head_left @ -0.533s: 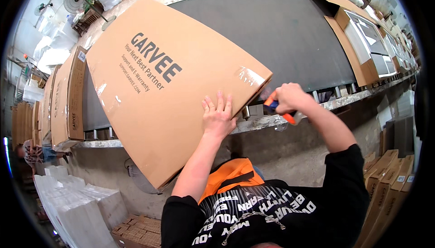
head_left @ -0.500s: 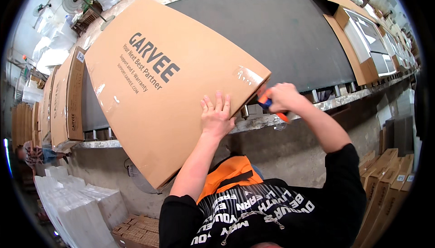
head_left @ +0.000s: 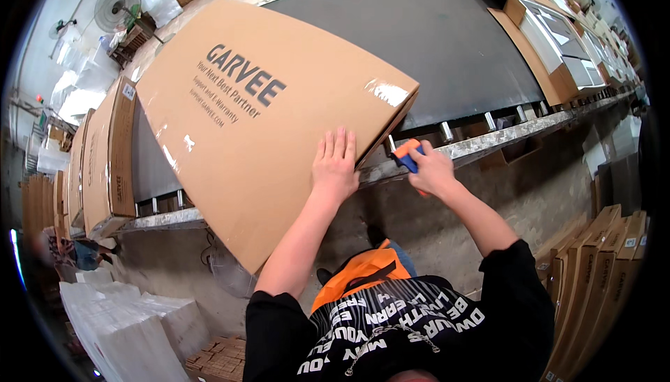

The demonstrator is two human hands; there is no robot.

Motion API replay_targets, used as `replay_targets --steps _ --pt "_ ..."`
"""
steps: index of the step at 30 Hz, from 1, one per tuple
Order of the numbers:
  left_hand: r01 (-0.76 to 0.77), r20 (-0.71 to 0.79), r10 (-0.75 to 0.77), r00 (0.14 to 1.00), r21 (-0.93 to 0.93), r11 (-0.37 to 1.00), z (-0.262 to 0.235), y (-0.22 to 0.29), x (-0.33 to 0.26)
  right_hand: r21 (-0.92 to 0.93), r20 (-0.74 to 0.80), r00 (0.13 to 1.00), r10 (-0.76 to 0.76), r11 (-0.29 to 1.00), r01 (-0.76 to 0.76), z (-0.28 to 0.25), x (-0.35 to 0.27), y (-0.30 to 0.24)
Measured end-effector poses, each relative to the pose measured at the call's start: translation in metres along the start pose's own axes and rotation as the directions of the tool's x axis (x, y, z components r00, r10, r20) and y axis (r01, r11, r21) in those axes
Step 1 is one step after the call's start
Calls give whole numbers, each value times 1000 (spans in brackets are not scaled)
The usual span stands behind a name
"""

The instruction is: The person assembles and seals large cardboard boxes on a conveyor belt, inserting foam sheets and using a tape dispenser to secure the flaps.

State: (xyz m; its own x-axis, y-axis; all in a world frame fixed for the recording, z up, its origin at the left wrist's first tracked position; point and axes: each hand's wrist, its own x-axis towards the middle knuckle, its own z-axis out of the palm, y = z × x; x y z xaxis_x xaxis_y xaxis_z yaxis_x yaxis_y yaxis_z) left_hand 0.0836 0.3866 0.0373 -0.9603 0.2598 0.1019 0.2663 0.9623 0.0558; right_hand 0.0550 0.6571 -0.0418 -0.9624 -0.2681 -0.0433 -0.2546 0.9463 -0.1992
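Note:
A large brown cardboard carton (head_left: 279, 172) lies at a slant over the near edge of the dark conveyor belt (head_left: 419, 40). Flat on its top, close to the near right side, rests my left hand (head_left: 335, 169) with fingers stretched out. My right hand (head_left: 431, 171) is closed round an orange-and-blue hand tool (head_left: 407, 153), just beyond the carton's right side and over the conveyor's metal rail. The tool's exact kind is too small to make out. Shiny clear tape (head_left: 387, 92) covers the carton's right corner, with further patches along its left edge.
Other cartons (head_left: 112, 158) stand on the belt at the left. An open carton (head_left: 569, 54) with white-framed contents sits at the far right. White-wrapped stacks (head_left: 132, 326) are at lower left, flat cartons (head_left: 593, 263) lean at lower right. A fan (head_left: 117, 6) stands behind.
My right hand has drawn slightly back from the carton's right corner, and the tool has turned in it. The left hand stays flat on the carton. The view has shifted a little.

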Motion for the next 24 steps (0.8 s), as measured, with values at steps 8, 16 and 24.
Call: replay_targets --steps 8,16,24 --pt "147 -111 -150 982 -34 989 9 -121 -261 336 -17 984 -176 926 171 -113 -81 -169" --pt "95 -386 -156 909 -172 980 19 -120 -248 31 255 883 -393 916 399 -123 -14 -376" --pt "70 -399 -126 908 -151 986 23 -122 -253 -32 450 779 -437 864 503 -76 -91 -331"
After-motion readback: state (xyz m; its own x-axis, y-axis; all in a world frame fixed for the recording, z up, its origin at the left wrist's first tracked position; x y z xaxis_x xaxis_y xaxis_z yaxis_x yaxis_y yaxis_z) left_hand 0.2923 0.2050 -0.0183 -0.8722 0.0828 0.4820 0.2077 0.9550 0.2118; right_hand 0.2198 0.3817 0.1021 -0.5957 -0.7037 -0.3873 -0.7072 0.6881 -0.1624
